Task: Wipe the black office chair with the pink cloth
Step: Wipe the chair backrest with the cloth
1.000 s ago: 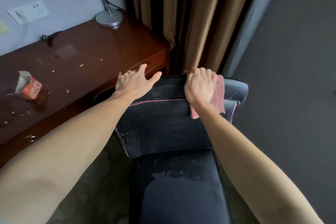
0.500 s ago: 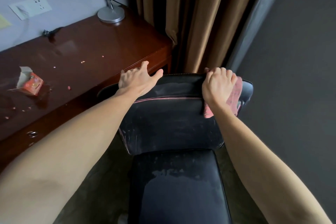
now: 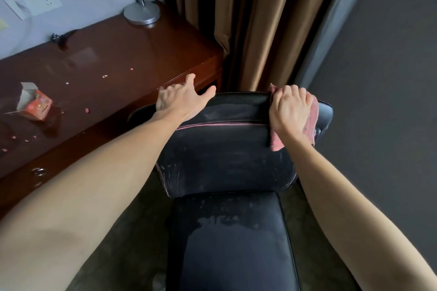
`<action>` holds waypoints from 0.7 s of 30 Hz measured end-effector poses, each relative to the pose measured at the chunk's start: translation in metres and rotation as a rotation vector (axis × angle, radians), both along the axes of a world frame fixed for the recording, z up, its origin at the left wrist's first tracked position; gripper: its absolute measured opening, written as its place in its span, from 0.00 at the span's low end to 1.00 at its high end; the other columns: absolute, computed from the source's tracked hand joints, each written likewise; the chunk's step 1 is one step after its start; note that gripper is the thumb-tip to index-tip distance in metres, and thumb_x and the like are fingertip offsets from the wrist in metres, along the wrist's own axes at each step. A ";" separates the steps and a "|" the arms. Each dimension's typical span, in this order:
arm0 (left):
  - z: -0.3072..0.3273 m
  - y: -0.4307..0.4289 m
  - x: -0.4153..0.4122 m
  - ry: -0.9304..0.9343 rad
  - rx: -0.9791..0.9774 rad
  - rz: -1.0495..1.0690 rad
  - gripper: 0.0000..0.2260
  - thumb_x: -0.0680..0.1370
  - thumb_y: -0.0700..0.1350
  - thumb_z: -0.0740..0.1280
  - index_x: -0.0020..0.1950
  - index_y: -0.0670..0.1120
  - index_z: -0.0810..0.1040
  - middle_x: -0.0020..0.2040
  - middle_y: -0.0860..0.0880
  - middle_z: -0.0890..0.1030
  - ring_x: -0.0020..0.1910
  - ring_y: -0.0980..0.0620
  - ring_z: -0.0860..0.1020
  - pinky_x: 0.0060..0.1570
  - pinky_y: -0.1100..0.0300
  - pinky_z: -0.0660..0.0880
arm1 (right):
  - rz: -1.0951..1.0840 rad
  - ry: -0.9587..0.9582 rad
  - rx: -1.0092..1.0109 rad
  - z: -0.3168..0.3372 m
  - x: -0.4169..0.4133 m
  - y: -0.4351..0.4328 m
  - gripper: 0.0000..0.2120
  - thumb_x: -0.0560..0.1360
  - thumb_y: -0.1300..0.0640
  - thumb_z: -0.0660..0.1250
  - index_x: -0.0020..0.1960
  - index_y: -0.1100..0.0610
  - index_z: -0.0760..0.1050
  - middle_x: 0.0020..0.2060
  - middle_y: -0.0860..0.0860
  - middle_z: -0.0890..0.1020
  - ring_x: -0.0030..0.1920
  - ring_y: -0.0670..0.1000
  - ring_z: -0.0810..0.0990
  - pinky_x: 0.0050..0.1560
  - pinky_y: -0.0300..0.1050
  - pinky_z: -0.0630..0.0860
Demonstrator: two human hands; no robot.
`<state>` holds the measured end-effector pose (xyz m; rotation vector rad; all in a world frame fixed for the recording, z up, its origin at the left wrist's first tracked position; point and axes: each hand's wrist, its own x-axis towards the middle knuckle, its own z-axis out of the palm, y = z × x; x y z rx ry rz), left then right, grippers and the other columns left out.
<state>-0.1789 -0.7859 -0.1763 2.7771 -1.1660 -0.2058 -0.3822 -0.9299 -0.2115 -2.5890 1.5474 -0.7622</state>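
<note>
Right hand [image 3: 289, 111] slid the cloth [image 3: 311, 118] along the chair [image 3: 224, 160] top toward 3 o'clock; fingers curled over it, pressing it on the backrest edge. Left hand [image 3: 179, 101] flat, fingers spread, bracing the top at 10 o'clock. Desk [image 3: 106, 66] at 9 o'clock carries a torn red box [image 3: 35, 104], print unreadable, crumbs, lamp base [image 3: 141, 13]. Curtain [image 3: 255, 23] at 12.

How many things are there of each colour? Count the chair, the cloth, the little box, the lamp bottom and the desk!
Black: 1, the office chair
Pink: 1, the cloth
Red: 1, the small open box
Silver: 1, the lamp base
Brown: 1, the desk
Total: 5
</note>
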 end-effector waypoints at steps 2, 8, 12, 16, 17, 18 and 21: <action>-0.002 0.001 0.001 -0.002 0.016 -0.004 0.37 0.77 0.72 0.46 0.79 0.51 0.58 0.57 0.40 0.82 0.60 0.38 0.79 0.73 0.40 0.60 | -0.050 -0.032 0.018 0.001 0.021 0.011 0.17 0.80 0.55 0.51 0.45 0.61 0.77 0.45 0.59 0.80 0.50 0.61 0.74 0.60 0.53 0.61; -0.001 0.004 0.007 0.010 0.025 -0.006 0.38 0.77 0.73 0.45 0.79 0.50 0.58 0.60 0.39 0.81 0.62 0.37 0.77 0.72 0.39 0.61 | 0.082 -0.030 -0.040 0.002 0.067 0.053 0.18 0.78 0.55 0.51 0.42 0.59 0.78 0.40 0.55 0.80 0.46 0.59 0.76 0.59 0.52 0.63; 0.000 0.004 0.004 0.021 -0.005 0.000 0.39 0.76 0.74 0.46 0.79 0.50 0.56 0.61 0.41 0.81 0.61 0.38 0.78 0.63 0.45 0.68 | 0.185 -0.028 -0.116 -0.001 0.047 0.039 0.14 0.81 0.54 0.55 0.42 0.57 0.75 0.40 0.55 0.79 0.44 0.59 0.75 0.54 0.52 0.64; 0.001 0.005 0.003 0.018 -0.013 0.014 0.39 0.76 0.74 0.46 0.79 0.50 0.56 0.60 0.42 0.82 0.60 0.38 0.79 0.62 0.45 0.69 | 0.159 -0.019 -0.036 0.004 0.012 0.016 0.17 0.82 0.48 0.52 0.45 0.56 0.74 0.45 0.54 0.79 0.49 0.58 0.74 0.57 0.51 0.63; 0.001 0.006 0.003 0.017 -0.009 0.019 0.39 0.76 0.74 0.46 0.79 0.50 0.57 0.60 0.42 0.82 0.60 0.38 0.79 0.62 0.45 0.69 | 0.133 -0.014 -0.010 0.005 -0.001 0.007 0.17 0.82 0.46 0.52 0.46 0.56 0.73 0.45 0.55 0.79 0.50 0.58 0.73 0.58 0.51 0.63; 0.002 0.006 0.003 0.017 -0.004 0.019 0.39 0.76 0.74 0.45 0.79 0.50 0.57 0.60 0.41 0.82 0.60 0.38 0.79 0.63 0.45 0.69 | 0.108 -0.016 0.007 0.006 -0.013 -0.001 0.18 0.82 0.45 0.52 0.46 0.56 0.73 0.46 0.55 0.79 0.51 0.58 0.73 0.58 0.51 0.63; 0.002 0.002 -0.002 0.006 0.016 -0.002 0.38 0.77 0.73 0.45 0.79 0.50 0.57 0.58 0.40 0.82 0.61 0.38 0.78 0.71 0.40 0.63 | 0.050 -0.006 0.045 0.005 -0.032 -0.012 0.20 0.81 0.44 0.52 0.48 0.58 0.74 0.48 0.56 0.78 0.53 0.59 0.72 0.62 0.52 0.62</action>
